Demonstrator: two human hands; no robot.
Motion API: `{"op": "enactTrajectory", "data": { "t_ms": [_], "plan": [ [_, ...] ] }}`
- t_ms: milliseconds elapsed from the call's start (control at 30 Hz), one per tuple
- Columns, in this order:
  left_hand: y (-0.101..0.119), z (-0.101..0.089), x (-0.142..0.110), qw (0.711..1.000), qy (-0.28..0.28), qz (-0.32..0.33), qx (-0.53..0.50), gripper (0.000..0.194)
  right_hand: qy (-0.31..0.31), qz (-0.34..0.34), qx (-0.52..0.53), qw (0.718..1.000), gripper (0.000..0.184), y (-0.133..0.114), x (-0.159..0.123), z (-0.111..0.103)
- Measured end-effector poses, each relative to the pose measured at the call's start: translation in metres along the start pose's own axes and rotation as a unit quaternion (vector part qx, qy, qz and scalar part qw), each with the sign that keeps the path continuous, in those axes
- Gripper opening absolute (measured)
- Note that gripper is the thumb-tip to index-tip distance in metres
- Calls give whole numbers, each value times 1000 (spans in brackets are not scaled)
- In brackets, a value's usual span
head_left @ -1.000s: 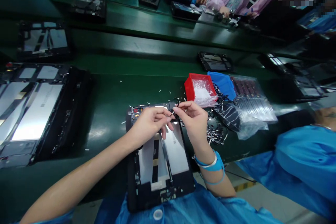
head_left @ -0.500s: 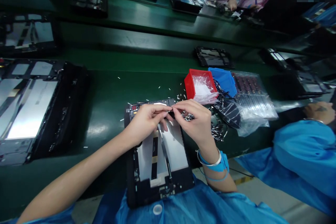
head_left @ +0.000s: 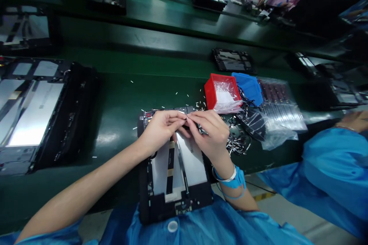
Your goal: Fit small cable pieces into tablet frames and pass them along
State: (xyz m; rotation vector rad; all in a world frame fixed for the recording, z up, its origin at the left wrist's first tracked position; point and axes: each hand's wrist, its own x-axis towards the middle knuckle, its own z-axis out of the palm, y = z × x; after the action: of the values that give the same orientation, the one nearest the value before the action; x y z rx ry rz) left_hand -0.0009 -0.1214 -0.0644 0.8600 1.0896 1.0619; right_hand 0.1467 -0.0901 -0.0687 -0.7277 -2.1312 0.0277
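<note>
My left hand [head_left: 163, 129] and my right hand [head_left: 210, 130] meet fingertip to fingertip above the upper part of an opened tablet [head_left: 179, 168]. Each is closed in a pinch around a small dark piece, too tiny and too covered by fingers to name. The tablet lies at the table's front edge against my blue smock, its silvery inner plate and dark flat cables showing. Under my hands its top part is partly hidden. A blue wrist strap [head_left: 236, 178] circles my right wrist.
Right of the tablet are a red bin [head_left: 211, 91] of small white strips, a blue bin [head_left: 249, 87], a heap of short black cables [head_left: 239, 141] and bagged parts [head_left: 281, 103]. Stacked tablets [head_left: 37, 107] stand at left. A co-worker's blue sleeve [head_left: 333, 164] is at right.
My hands stay pinched together, with the right fingers and wrist shifted slightly left. The whole view has moved a little; the tablet and bins stay in place.
</note>
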Motion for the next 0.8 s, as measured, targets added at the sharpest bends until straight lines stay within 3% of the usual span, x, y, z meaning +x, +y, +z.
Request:
{"op": "enactTrajectory", "data": {
  "t_ms": [133,233,400,467,533,633,733,800],
  "plan": [
    [-4,0,-2,998,2,42,46,13,-13,5,8,1000,9,-5,1,0],
    [-2,-1,-4,994,7,56,91,12,-31,8,-7,999,14,5,3,-6],
    [7,-4,-5,998,-2,-27,48,9,39,113,-184,976,17,49,7,-28],
    [10,-4,-5,998,-15,-41,34,11,23,106,-192,975,25,51,7,-33],
    [13,-3,-7,998,-26,-42,36,13,-29,42,-151,987,30,39,6,-32],
    [16,-3,-16,998,-41,-29,44,17,-86,-48,-75,992,20,9,5,-23],
    [19,-9,-35,997,-54,-15,49,21,-83,-66,6,994,17,-14,8,-16],
    [19,-17,-55,997,-38,10,71,23,-92,-42,81,992,15,-23,11,-13]
  ]
}}
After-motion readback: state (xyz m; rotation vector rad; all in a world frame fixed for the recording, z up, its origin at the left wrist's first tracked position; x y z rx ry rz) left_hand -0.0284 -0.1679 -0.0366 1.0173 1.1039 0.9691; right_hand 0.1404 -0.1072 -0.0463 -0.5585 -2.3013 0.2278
